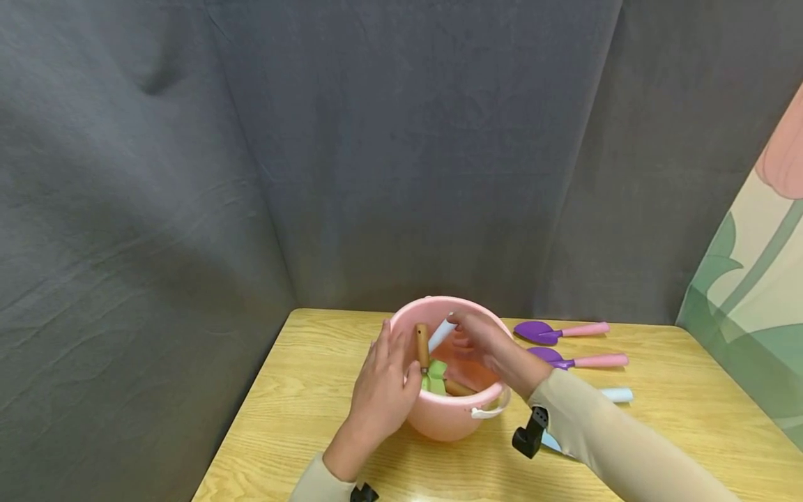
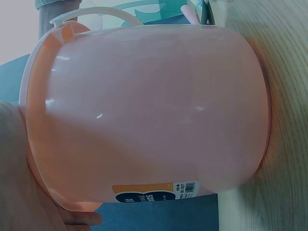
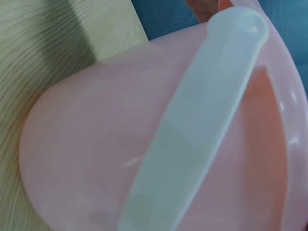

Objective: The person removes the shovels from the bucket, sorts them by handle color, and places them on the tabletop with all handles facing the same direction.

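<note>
A pink bucket (image 1: 439, 422) stands on the table, its white carrying handle (image 3: 192, 120) hanging at the right side. My left hand (image 1: 384, 387) rests along the bucket's left rim, fingers straight, with the thumb near the front edge. My right hand (image 1: 479, 341) reaches over the right rim into the bucket. Its fingertips pinch the top end of a tool's light blue handle (image 1: 442, 335); the tool's lower part is hidden inside. Beside it in the bucket are an upright wooden handle (image 1: 422, 345), green tool heads (image 1: 437, 369) and a second wooden handle (image 1: 459, 388).
Two purple trowels with pink handles, a far one (image 1: 537, 332) and a nearer one (image 1: 546, 355), lie right of the bucket. A light blue tool (image 1: 617, 394) lies nearer, partly under the right sleeve. Dark grey cloth (image 1: 408, 174) hangs behind the wooden table (image 1: 282, 411).
</note>
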Available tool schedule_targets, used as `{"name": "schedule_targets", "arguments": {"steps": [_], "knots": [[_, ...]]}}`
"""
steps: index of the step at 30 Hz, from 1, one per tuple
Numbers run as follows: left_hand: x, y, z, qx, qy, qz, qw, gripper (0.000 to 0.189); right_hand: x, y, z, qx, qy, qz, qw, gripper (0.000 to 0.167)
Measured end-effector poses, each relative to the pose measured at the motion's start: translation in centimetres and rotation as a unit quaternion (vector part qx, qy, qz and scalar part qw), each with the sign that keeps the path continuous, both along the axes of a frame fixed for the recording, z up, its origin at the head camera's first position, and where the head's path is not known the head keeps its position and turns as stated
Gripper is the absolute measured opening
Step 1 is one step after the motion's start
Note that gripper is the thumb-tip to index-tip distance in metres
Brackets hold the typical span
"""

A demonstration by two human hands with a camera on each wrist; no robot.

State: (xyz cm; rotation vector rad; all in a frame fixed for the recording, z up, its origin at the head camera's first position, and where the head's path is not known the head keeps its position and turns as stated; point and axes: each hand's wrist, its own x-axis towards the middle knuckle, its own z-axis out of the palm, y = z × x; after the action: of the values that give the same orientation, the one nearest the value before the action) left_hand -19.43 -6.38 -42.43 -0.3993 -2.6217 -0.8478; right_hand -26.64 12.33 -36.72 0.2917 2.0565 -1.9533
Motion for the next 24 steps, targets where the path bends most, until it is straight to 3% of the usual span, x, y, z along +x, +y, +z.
{"name": "schedule_targets", "arguments": {"steps": [11,17,24], "knots": [[0.1,0.0,0.1,-0.004,0.016,0.0,0.9999,0.06,-0.5,-0.5,-0.2,-0.034,-0.002,-0.005,0.9994,0.016],[0.0,-0.1,0.2,-0.01,0.022,-0.002,0.9997,0.061,-0.7,-0.5,-0.1,-0.029,0.01,0.016,0.9994,0.017],[-0.1,-0.1,0.0,-0.005,0.023,-0.003,0.9997,0.062,-1.2,-0.7,-0.1,-0.051,-0.009,0.036,0.998,0.024]]}}
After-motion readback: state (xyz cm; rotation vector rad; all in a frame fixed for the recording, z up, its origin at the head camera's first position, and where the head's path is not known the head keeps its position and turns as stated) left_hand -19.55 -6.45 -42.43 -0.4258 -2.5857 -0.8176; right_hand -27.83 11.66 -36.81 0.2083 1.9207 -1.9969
